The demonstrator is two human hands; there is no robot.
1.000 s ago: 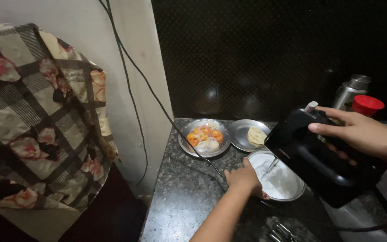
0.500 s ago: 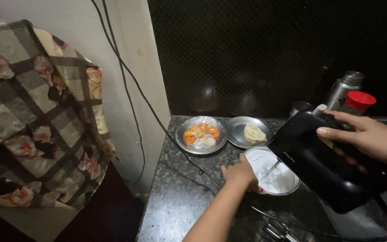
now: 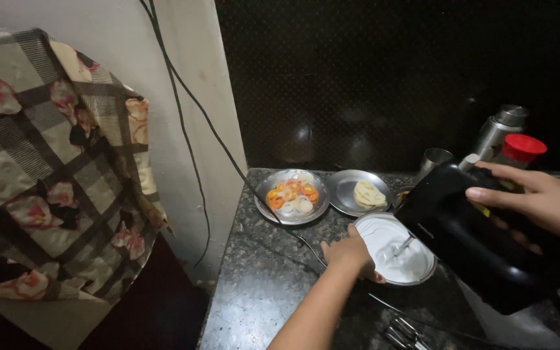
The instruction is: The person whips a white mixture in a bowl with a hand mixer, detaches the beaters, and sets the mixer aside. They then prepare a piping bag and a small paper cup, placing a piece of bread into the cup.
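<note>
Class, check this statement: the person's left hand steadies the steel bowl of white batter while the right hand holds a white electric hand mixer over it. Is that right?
Not quite. The hand mixer is black, not white, as the head view shows. The left hand does steady the steel bowl, and the right hand holds the mixer.

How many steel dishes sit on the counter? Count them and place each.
3: a plate of orange and white slices at the back left, a plate with flatbread beside it, a bowl of white mix in front, by the left hand.
</note>
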